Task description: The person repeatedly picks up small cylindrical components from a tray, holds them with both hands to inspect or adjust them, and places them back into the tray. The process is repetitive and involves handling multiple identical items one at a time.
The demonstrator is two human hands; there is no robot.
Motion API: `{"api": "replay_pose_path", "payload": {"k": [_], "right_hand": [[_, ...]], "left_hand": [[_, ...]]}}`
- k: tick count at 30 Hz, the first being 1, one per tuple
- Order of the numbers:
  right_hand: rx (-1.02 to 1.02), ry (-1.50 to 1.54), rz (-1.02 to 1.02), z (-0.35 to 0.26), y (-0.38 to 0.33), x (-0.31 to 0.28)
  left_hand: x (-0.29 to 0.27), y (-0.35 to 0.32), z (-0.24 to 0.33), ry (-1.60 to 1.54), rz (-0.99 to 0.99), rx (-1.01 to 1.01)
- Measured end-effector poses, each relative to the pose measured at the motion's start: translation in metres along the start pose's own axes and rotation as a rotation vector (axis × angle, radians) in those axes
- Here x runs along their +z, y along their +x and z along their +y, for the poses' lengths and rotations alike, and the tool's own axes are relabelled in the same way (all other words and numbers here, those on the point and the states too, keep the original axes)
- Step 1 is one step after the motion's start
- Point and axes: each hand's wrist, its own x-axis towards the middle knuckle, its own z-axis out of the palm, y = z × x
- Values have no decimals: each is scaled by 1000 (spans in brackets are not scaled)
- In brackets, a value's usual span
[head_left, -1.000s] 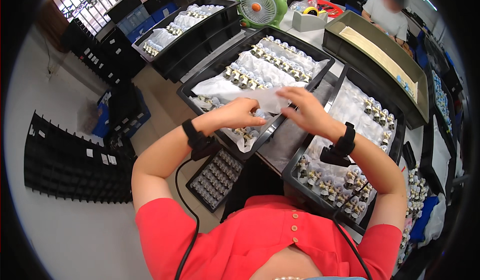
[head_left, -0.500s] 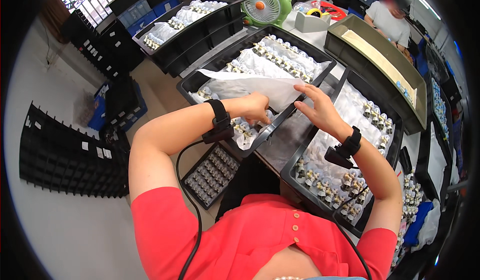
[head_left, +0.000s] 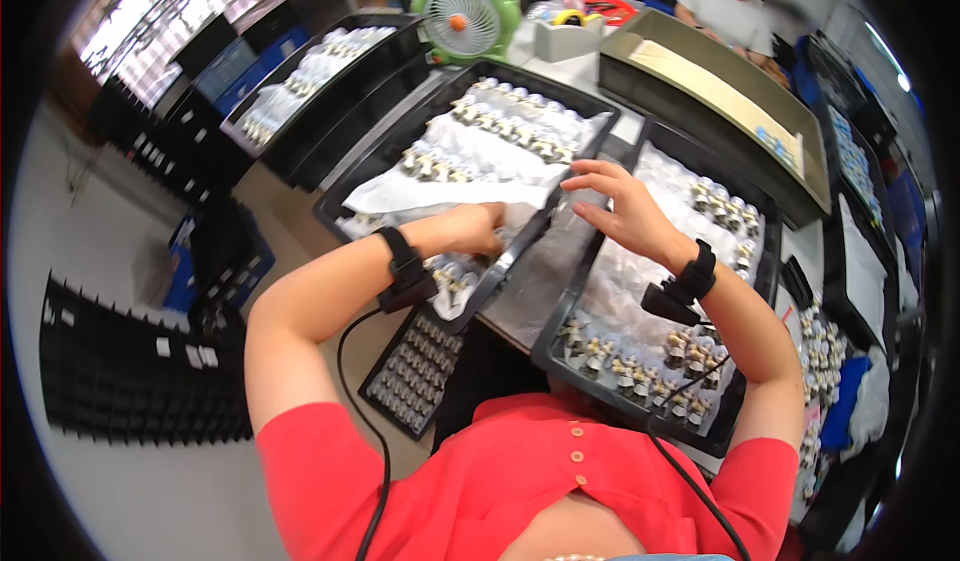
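My left hand (head_left: 475,229) pinches the thin white plastic sheet (head_left: 450,193) lying over small metal parts in the black tray (head_left: 345,166); my right hand (head_left: 615,206) hovers open, empty. Tugging sharply could scatter parts.

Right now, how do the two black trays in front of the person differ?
The left tray has a white sheet draped across its small parts, with the left hand resting on it; the right tray has the right hand hovering at its near edge. Both are black and hold rows of small metal-and-white parts.
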Motion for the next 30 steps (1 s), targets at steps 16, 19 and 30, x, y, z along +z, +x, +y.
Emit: {"api": "replay_pose_path", "payload": {"k": [16, 19, 30], "right_hand": [[597, -675, -153, 167, -78, -95], [373, -631, 2, 156, -67, -94], [-124, 45, 388, -13, -46, -57]], "left_hand": [[-51, -83, 116, -253, -211, 592], [-26, -54, 132, -519, -126, 702], [20, 16, 159, -1074, 384, 674]]}}
